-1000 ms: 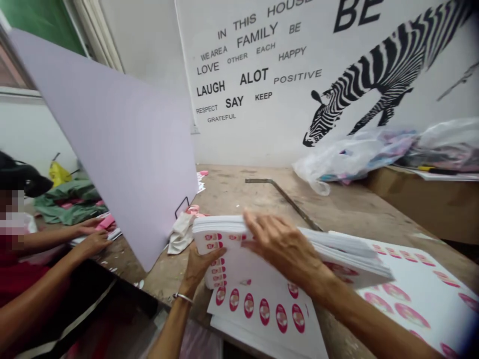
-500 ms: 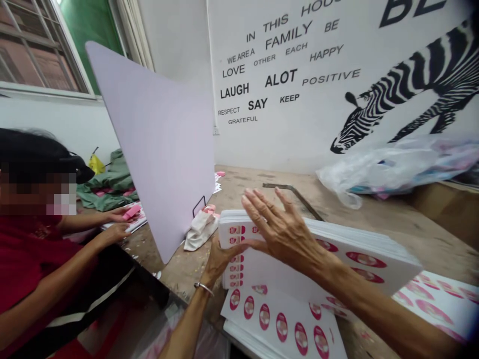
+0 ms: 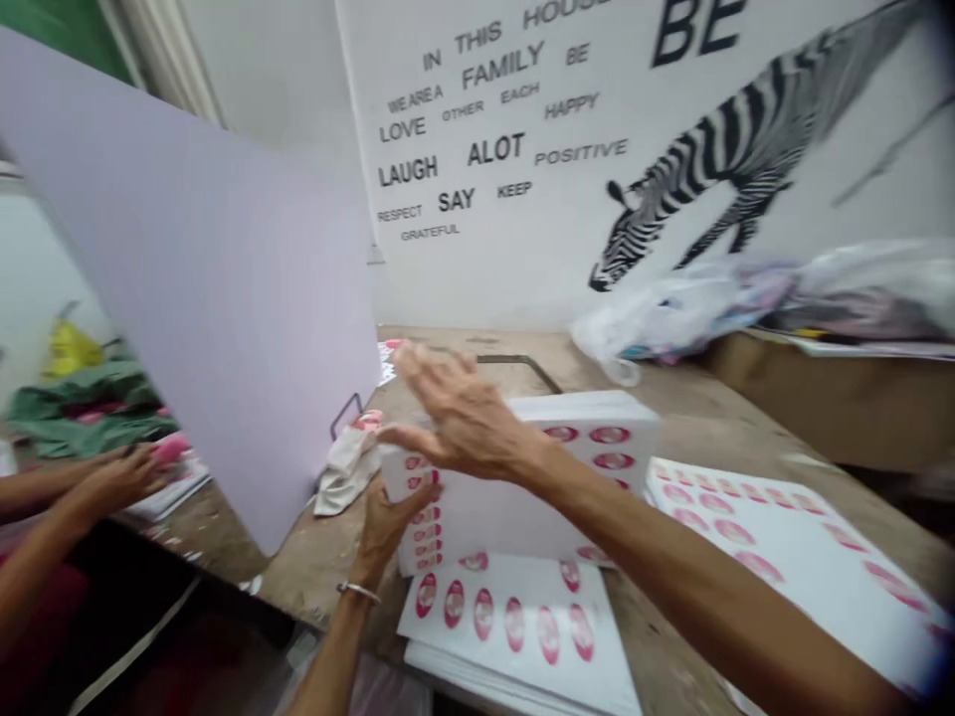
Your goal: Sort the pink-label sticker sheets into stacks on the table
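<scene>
A thick stack of white sheets [image 3: 514, 517] with pink oval labels stands on its long edge on the table. My left hand [image 3: 389, 522], a bracelet at its wrist, grips the stack's left end, thumb across the front sheet. Above the stack's top left, my right hand [image 3: 463, 413] has its fingers spread, blurred by motion; whether its palm touches the sheets I cannot tell. A flat pile of similar sheets [image 3: 522, 617] lies below, at the table's front edge. Another printed pile [image 3: 776, 557] rests to the right, partly behind my right forearm.
A tall lilac panel [image 3: 224, 268] stands at left, with a white cloth [image 3: 347, 467] at its foot. Beyond it are a person's hands [image 3: 119, 482] holding something pink. A bent metal bar [image 3: 522, 360], plastic bags [image 3: 671, 308] and a cardboard box [image 3: 813, 408] are at the back and right.
The view has swung right, so things appear shifted left. My right hand has moved toward the stack's left end, and the standing stack looks narrower. More of the right-hand pile shows.
</scene>
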